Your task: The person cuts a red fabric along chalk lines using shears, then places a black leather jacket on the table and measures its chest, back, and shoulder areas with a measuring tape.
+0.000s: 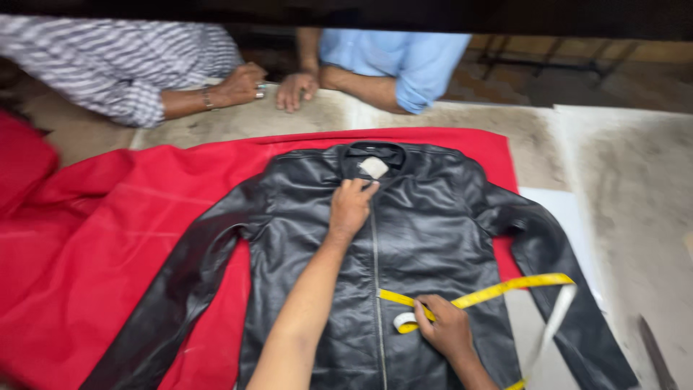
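Right hand [447,328] pinches my yellow tape [505,289] at lower centre; I fear it slipping off the slick black jacket [426,217].

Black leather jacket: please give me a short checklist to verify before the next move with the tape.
1. Jacket lies flat on red cloth: ok.
2. Zip closed: ok as far as visible.
3. Left hand presses near the collar: ok.
4. Right hand holds yellow measuring tape: ok.
5. Tape straight across the chest: not ok, it loops and sags.
6. Tape markings readable: cannot tell, blurred.
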The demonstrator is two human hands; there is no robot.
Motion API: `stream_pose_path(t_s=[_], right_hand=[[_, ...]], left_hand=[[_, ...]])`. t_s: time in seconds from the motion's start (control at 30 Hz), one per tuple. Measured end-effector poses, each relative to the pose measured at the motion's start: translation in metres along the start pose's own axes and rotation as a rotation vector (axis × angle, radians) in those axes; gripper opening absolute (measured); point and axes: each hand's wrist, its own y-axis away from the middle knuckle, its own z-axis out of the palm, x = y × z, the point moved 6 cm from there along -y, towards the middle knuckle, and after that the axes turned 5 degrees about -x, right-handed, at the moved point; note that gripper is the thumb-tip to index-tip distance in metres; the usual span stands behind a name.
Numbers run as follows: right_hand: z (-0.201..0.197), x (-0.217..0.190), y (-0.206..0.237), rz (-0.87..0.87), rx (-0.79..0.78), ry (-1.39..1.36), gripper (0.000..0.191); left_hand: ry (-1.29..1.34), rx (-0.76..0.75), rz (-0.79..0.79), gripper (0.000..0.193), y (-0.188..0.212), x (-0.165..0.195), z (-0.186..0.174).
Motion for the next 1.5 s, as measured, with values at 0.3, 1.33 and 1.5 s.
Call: stream_pose_path(t_s=[0.3, 1.33, 1.5], right_hand=[[0.002, 0.007, 0.006, 0.052, 0.0, -0.001, 0.01], [-0.003, 0.003, 0.008, 0.002, -0.011, 0.002, 0.009], [0.005, 0.004, 0.005, 0.131, -0.036, -0.111, 0.013]], left_hand=[[0.005, 0.005, 0.029, 0.041, 0.005, 0.01, -0.009], [0.067, 0.174, 0.033, 0.058, 0.011, 0.035, -0.058], [0.099, 0.117, -0.242, 0.066, 0.112, 0.017, -0.126]])
